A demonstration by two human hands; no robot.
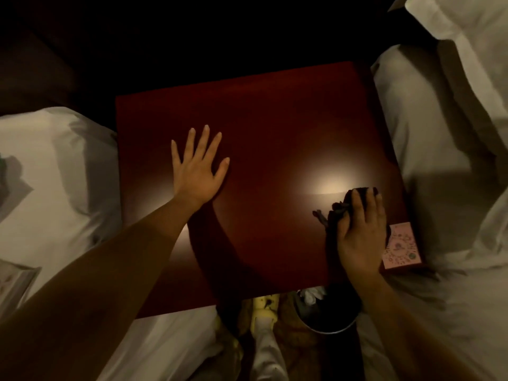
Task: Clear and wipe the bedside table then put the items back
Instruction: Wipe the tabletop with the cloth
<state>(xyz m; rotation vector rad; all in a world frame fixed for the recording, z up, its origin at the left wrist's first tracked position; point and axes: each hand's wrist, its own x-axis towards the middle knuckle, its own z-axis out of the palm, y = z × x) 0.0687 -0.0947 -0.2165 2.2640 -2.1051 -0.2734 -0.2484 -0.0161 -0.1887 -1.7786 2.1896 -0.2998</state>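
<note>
We read this as the wiping step: the left hand (196, 171) lies flat and spread, grasping nothing, on the bedside table (261, 111) — likely to brace. The right hand (361, 235) presses a dark cloth (336, 213), bunched under its fingers, onto the near right part of the top. A pink card (401, 247) lies at the near right corner, just beside that hand — its print too blurred to read. White bedding (439, 160) flanks both sides; a waste bin (327, 312) stands below the near edge.

Pink card (402, 246): printed marks, none legible
</note>
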